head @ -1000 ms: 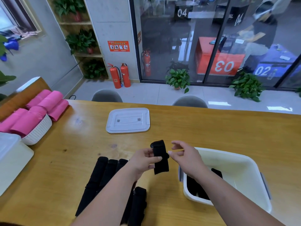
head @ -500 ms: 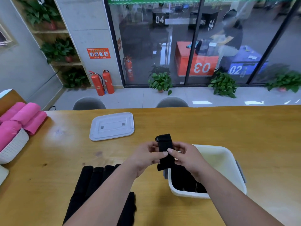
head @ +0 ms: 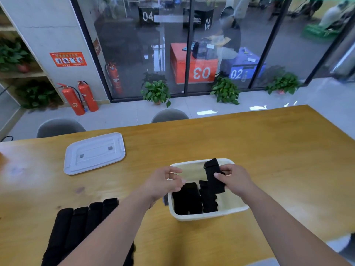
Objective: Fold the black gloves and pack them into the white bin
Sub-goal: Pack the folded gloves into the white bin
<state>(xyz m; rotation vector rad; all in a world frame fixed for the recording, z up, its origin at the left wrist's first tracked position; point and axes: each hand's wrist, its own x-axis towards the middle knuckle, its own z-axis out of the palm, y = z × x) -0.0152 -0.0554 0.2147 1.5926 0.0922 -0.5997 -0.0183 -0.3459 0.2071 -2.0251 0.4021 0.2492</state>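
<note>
A second ago my left hand held the folded glove over the desk, just left of the bin, with my right hand coming in. Half a second ago both hands had it at the bin's left edge. Now the handover is done. My right hand alone has the glove, thumb in front and fingers curled behind, pinching it near its middle. It hangs tilted over the bin with its lower end down by the packed gloves; I cannot tell whether it touches them. My left hand has let go, and its fingers are loosely curled around nothing above the bin's left rim.

As far as I can judge, the fold is finished and this glove is at the packing step. The packed gloves sit in the near left part of the bin, and the bare floor to their right looks like the place for this one. My left hand is free to go back to the pile of long gloves waiting on the desk by my left forearm. The lid lies well apart, farther left, so closing looks some way off.
</note>
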